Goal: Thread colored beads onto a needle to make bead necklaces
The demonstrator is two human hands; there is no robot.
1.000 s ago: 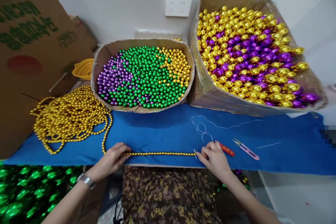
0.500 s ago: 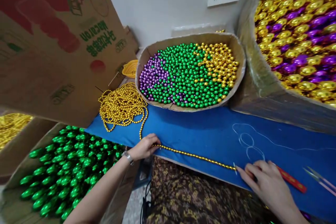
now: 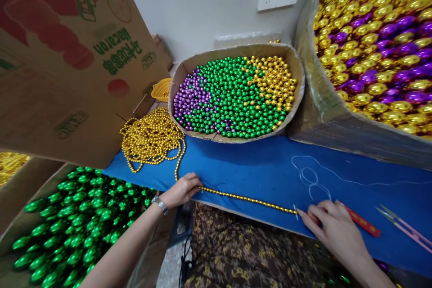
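Note:
A string of gold beads (image 3: 248,199) runs nearly straight along the front edge of the blue cloth. My left hand (image 3: 184,190), with a silver watch on its wrist, pinches it at the left. From there the string leads back to a coiled heap of gold beads (image 3: 151,137). My right hand (image 3: 332,225) is closed, its fingertips at the string's right end, beside a short white mark on the cloth. Next to this hand lies a red strip-shaped thing (image 3: 363,222), partly hidden by it. Loops of clear thread (image 3: 308,179) lie just behind.
A cardboard tub (image 3: 236,139) of purple, green and gold beads stands at the back. Boxes of gold and purple beads (image 3: 378,54) and green beads (image 3: 84,216) flank the blue cloth (image 3: 229,162). Pink-handled pointed tool (image 3: 403,227) lies right. A large carton (image 3: 67,90) leans left.
The view has shifted slightly, so most things sit a little further left. Both hands stay at the string's two ends.

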